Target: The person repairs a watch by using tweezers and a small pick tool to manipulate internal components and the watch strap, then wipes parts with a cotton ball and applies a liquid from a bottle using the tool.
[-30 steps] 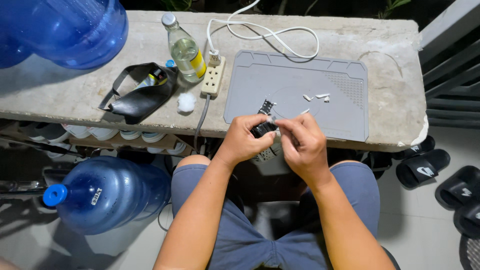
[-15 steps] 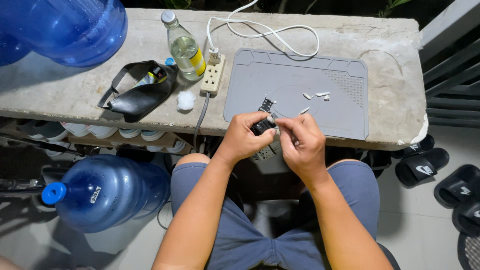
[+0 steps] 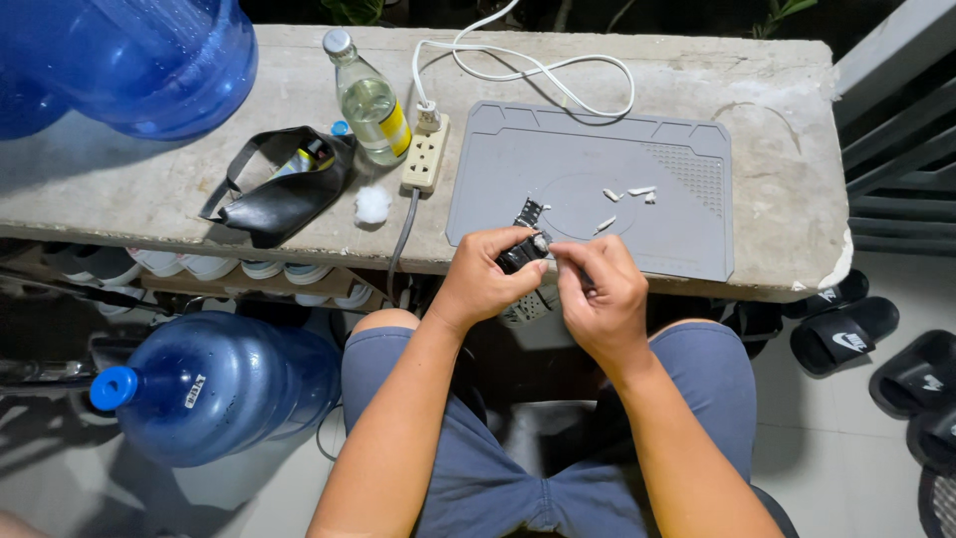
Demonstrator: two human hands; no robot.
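While seated at the bench: both hands meet at its near edge
Left hand: clenched around a small black device
Right hand: fingertips pinched at the device's end — what they hold, cannot tell
Beyond hands: grey mat — white bits

Small dark object: mostly covered by left hand; kind indeterminable. White bits on grey mat: too small to identify. Blue jug: cropped at top-left edge.
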